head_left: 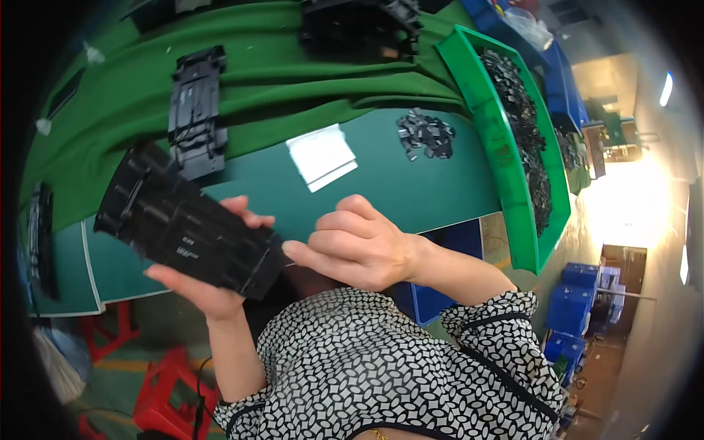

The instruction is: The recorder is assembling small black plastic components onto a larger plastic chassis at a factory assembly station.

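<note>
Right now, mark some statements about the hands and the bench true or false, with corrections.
1. The left hand holds a long black plastic part. True.
2. The right hand rests flat on the table. False: it is raised, its fingers at the part's end.
3. A green bin holds many small black pieces. True.
4. The cloth on the bench is red. False: it is green.
5. A small loose pile of dark pieces lies on the mat beside the bin. True.
</note>
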Demonstrator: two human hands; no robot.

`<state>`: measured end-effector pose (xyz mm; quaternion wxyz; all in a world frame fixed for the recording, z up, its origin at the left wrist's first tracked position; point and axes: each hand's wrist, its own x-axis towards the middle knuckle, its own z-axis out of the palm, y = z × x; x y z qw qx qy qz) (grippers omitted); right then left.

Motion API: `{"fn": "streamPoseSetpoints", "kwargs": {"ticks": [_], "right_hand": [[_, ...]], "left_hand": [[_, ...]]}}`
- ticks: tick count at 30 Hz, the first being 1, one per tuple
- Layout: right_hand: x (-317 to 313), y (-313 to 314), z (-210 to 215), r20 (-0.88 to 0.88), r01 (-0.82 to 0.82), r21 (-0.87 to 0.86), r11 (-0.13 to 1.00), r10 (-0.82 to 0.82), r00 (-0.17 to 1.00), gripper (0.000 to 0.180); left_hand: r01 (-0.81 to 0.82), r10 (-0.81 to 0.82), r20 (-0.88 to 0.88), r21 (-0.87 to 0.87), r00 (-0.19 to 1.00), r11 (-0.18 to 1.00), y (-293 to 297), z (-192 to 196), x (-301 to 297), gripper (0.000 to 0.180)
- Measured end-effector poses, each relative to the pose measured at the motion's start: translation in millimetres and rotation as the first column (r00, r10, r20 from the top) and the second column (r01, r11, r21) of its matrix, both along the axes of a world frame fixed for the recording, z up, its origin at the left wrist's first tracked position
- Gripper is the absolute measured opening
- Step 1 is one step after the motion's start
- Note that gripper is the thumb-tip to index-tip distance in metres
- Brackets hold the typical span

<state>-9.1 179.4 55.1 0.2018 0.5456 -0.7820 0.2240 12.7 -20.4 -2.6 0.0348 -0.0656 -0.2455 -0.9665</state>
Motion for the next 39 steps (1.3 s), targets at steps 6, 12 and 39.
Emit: {"fn": "streamPoseSetpoints", "kwargs": {"ticks": [6,12,39], "right_hand": [[-14,94,-16,0.340,0.661,-0.018,0.750,-0.617,0.710,0.014],[-25,116,-14,0.529,0.785,0.192,0.588,-0.736,0.423,0.014],[-25,64,7,0.516,0.542,0.005,0.840,-0.466,0.718,0.016]], "left_hand": [[0.018,-0.018,-0.004,0.002,1.000,1.000,0,-4,-1,0.081],[0.048,-0.048,0.002,0.023,0.999,0.999,-4,0,-1,0.078],[-0.004,0.000,0.059,0.064,0.998,0.998,-6,6,2,0.092]]}}
